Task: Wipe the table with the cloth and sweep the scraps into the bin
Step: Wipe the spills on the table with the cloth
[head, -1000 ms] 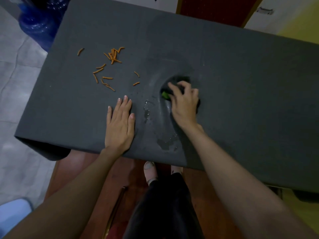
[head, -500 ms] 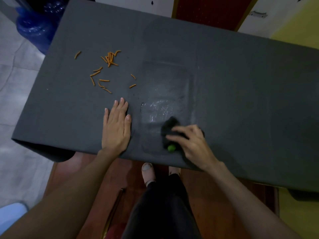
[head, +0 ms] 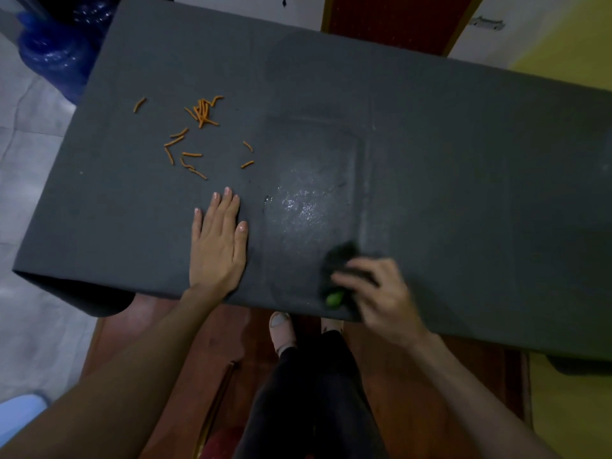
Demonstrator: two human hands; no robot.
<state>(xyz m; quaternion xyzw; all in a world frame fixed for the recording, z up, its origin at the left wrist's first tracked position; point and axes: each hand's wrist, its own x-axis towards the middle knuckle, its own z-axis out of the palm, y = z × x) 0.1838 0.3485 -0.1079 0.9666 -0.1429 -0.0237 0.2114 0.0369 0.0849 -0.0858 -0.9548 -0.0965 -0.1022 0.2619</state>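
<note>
While your right hand (head: 377, 293) grips the dark cloth (head: 341, 260) at the tabletop (head: 463, 160) near edge | left hand (head: 218, 246) flat, grasping nothing, beside wet patch (head: 308, 207) | risk: orange scraps (head: 195, 134) beyond left hand get smeared damp or flicked to the floor; no bin visible.

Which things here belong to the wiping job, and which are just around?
Part of the job:
- dark cloth under the right hand
- orange scraps
- grey table
- left hand, flat on the table

Just around:
- blue bottles
- red door
</note>
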